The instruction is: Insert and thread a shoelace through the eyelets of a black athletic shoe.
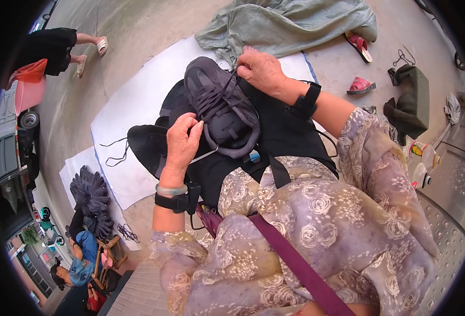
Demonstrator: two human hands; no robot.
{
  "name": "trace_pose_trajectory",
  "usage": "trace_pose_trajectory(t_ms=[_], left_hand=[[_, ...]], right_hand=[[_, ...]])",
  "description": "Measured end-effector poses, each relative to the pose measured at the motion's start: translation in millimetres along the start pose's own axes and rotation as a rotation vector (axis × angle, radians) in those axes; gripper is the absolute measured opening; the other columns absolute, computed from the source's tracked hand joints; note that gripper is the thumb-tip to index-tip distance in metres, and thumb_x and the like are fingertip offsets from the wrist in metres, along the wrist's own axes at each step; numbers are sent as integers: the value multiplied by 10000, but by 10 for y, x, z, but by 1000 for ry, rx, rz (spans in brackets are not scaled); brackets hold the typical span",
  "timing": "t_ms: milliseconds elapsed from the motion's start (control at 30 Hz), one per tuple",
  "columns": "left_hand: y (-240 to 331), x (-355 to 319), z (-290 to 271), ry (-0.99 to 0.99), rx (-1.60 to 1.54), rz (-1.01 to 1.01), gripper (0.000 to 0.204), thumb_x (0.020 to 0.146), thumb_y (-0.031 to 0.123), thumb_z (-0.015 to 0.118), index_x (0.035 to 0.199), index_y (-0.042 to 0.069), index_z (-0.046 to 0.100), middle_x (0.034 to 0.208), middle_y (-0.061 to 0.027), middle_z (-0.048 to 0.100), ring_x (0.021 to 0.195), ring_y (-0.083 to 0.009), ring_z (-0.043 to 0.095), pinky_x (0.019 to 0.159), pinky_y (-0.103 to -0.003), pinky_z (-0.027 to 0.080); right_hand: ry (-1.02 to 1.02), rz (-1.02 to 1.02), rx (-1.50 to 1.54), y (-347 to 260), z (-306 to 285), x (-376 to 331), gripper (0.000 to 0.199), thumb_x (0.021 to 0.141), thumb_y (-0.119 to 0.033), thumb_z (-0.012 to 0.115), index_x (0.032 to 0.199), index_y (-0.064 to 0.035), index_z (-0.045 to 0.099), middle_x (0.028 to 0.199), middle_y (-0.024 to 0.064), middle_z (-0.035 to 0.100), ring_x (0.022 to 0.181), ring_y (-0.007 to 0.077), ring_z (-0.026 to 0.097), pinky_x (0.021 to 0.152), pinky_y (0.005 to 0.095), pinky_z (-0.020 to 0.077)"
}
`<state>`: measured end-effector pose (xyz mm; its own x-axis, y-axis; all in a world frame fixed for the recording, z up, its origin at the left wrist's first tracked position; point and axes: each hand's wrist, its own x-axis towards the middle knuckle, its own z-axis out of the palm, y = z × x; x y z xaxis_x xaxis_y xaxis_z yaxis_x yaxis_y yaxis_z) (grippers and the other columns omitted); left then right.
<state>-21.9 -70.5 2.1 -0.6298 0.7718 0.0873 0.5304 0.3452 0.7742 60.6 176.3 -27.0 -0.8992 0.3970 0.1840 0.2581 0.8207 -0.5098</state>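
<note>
A dark grey lace-up sneaker (217, 102) lies on my lap, sole down, on black cloth (285, 134). My left hand (182, 139) pinches a thin light-coloured lace end or tool beside the shoe's heel side. My right hand (260, 69) grips the laces at the toe end of the shoe. Both wrists carry black bands, the left also a pale bangle. A second dark shoe (147, 142) lies partly hidden under my left hand.
A white sheet (132, 105) covers the concrete ground ahead, with loose laces (114, 152) on it. A grey-green cloth (290, 23) lies beyond, red sandals (360, 66) and a dark bag (412, 100) to the right. A pile of dark shoes (90, 197) and a seated person (79, 258) are left.
</note>
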Motion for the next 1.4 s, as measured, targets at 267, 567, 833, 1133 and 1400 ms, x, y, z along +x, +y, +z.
trace_pose_trajectory(t_ms=[267, 567, 833, 1133, 1400], left_hand=[[227, -51, -71, 13, -71, 21, 105, 759, 9, 620, 717, -23, 530, 668, -91, 536, 563, -195, 509, 536, -280, 408], [249, -443, -548, -178, -142, -74, 91, 762, -4, 577, 701, -31, 515, 649, -60, 515, 565, -138, 475, 531, -252, 380], [354, -1101, -938, -277, -303, -323, 138, 789, 79, 594, 710, -30, 563, 710, -60, 568, 643, -109, 501, 583, -240, 391], [182, -957, -704, -135, -441, -420, 162, 852, 99, 573, 732, -9, 559, 714, -13, 567, 646, -74, 516, 599, -213, 418], [274, -968, -819, -62, -422, -428, 154, 855, 104, 577, 746, -4, 575, 693, -8, 565, 618, -63, 523, 584, -197, 431]], right_hand=[[-531, 609, 1511, -6, -173, 83, 185, 832, -236, 556, 751, -85, 626, 821, 57, 640, 877, 150, 579, 821, 379, 416], [-688, 473, 1263, -15, -85, -61, 287, 837, -361, 579, 908, -94, 655, 908, 12, 652, 845, 104, 538, 772, 276, 389], [-595, 371, 1273, 32, -52, -128, 213, 778, -78, 594, 989, -57, 602, 922, 1, 590, 839, 91, 523, 743, 223, 414], [-488, 62, 601, -59, 1, -212, 130, 767, -44, 612, 880, 0, 564, 714, 3, 546, 692, 91, 487, 657, 238, 419], [-282, 136, 745, -298, 119, -240, 133, 805, -91, 633, 874, 2, 568, 720, 8, 554, 673, 100, 498, 632, 252, 428]])
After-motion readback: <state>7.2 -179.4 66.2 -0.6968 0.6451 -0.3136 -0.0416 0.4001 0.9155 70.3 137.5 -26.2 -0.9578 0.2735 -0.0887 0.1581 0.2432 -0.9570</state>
